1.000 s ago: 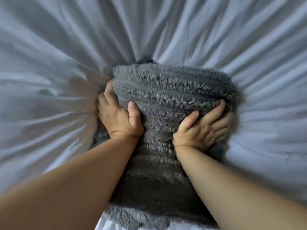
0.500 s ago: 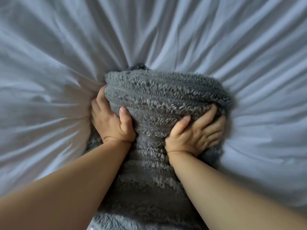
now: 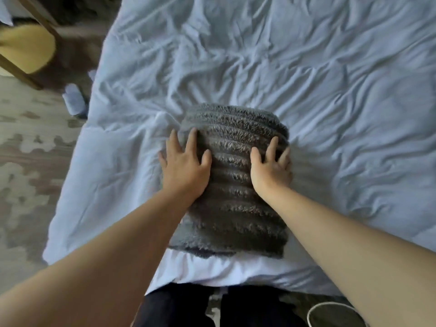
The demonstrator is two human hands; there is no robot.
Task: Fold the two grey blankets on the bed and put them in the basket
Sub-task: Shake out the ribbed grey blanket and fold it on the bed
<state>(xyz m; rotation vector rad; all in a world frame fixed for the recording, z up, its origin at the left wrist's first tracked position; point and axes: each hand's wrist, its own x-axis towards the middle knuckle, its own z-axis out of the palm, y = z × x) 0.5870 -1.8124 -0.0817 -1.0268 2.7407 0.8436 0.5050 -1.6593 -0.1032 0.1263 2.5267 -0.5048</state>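
Observation:
One folded grey blanket [image 3: 238,185], fluffy with ribbed stripes, lies on the pale blue bed sheet [image 3: 330,90] near the bed's front edge. My left hand [image 3: 184,166] rests flat with fingers spread on the blanket's left edge, partly on the sheet. My right hand [image 3: 271,168] presses with straight, spread fingers on the blanket's right side. A white round rim [image 3: 335,310], possibly the basket, shows at the bottom right on the floor. I see no second grey blanket.
The bed's left edge runs down the picture's left third, with patterned floor [image 3: 28,161] beyond it. A wooden chair with a yellow seat [image 3: 26,48] and pale blue slippers [image 3: 74,97] stand at the upper left. My dark trouser legs [image 3: 212,308] touch the bed's front.
Both hands gripped the blanket bundle close to the camera before. Now the blanket lies flat on the bed, the fingers have straightened onto it, and the view has pulled back.

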